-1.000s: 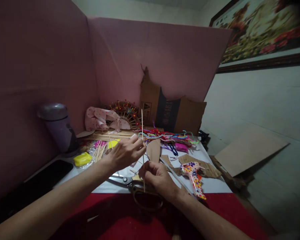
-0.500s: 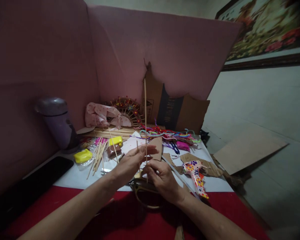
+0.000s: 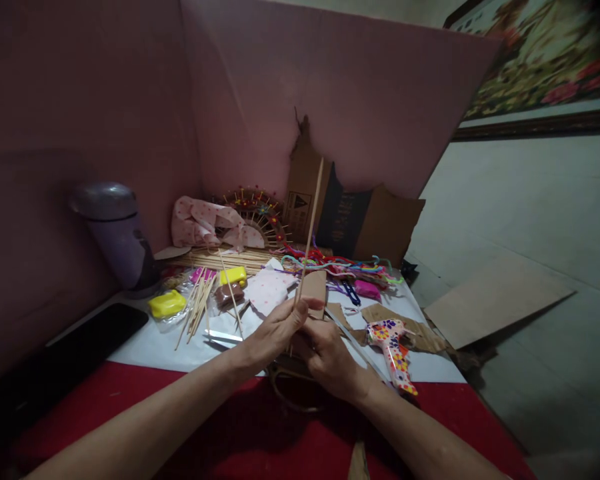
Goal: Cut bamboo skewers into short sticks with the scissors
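A long thin bamboo stick (image 3: 312, 227) stands up from my two hands, its top leaning to the right. My left hand (image 3: 276, 328) is closed on its lower part, with the thumb pressed along it. Against the left fingers, my right hand (image 3: 327, 353) is closed around the lower end, which is mostly hidden. Whether a second, shorter stick is inside the hands I cannot tell. Directly below the hands shows the dark handle of a pair of scissors (image 3: 296, 404). Loose bamboo sticks (image 3: 200, 307) lie left of my left hand.
A patterned glue gun (image 3: 393, 350) lies right on torn cardboard (image 3: 423, 333). Yellow clay packs (image 3: 167, 305), a phone (image 3: 103, 340) and a purple tumbler (image 3: 115, 240) are left. Behind are coloured pipe cleaners (image 3: 330, 263), a decorated fan (image 3: 260, 217) and upright cardboard (image 3: 353, 223).
The long stick has tilted from nearly upright to leaning right. My left hand has gone from loosely spread to closed on it. The shorter stick seen earlier no longer shows separately.
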Tool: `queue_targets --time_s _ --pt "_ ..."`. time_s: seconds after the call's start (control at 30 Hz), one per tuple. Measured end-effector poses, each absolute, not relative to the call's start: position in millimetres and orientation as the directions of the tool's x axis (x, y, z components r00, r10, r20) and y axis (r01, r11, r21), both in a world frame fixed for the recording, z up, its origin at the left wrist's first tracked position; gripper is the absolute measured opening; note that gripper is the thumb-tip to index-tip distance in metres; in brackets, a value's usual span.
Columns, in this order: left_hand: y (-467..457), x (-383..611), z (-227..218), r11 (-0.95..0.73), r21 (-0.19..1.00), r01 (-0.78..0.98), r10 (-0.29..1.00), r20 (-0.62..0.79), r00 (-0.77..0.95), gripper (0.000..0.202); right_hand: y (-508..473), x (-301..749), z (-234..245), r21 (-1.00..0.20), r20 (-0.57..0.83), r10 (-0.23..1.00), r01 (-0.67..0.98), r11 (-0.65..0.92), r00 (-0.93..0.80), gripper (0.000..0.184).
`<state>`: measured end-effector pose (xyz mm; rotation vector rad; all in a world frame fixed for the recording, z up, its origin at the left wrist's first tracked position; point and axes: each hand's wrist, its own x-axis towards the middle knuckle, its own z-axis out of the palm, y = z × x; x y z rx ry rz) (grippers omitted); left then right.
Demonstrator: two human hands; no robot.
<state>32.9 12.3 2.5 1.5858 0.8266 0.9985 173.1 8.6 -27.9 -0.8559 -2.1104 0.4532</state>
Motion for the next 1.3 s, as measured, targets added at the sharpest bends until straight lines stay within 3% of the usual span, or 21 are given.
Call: queue_targets --time_s 0.1,0.23,0.53,0.67,0.77,1.3 --pt "19.7 28.1 6.1 -0.481 0.865 0.143 0.837 0.405 0.369 0.022 12.7 174.0 -30.9 -0.498 0.588 0.684 0.474 0.727 -0.431 0.016" --pt "26.5 22.8 5.2 -0.601 0.774 0.199 0.777 0.506 0.375 0.015 15.3 175.4 -32.4 -0.426 0.603 0.67 0.535 0.729 -0.433 0.018" --pt "40.0 4.6 1.9 -0.518 0.795 0.317 0.853 0.507 0.123 0.015 14.6 179.8 -27.4 -0.442 0.645 0.704 0.606 0.661 -0.298 0.013" --pt "46.3 1.6 -9.9 -0.542 0.669 0.508 0.821 0.551 0.151 0.016 14.3 179.4 -27.2 -0.429 0.651 0.701 0.622 0.656 -0.29 0.016" --pt "47.2 4.8 -14.6 -0.546 0.624 0.559 0.82 0.536 0.203 0.016 13.8 179.1 -27.0 -0.426 0.657 0.695 0.617 0.661 -0.291 0.017" --pt "53.5 17.7 -15.0 -0.547 0.667 0.506 0.832 0.499 0.242 0.019 10.2 178.1 -26.1 -0.425 0.651 0.691 0.603 0.675 -0.315 0.022"
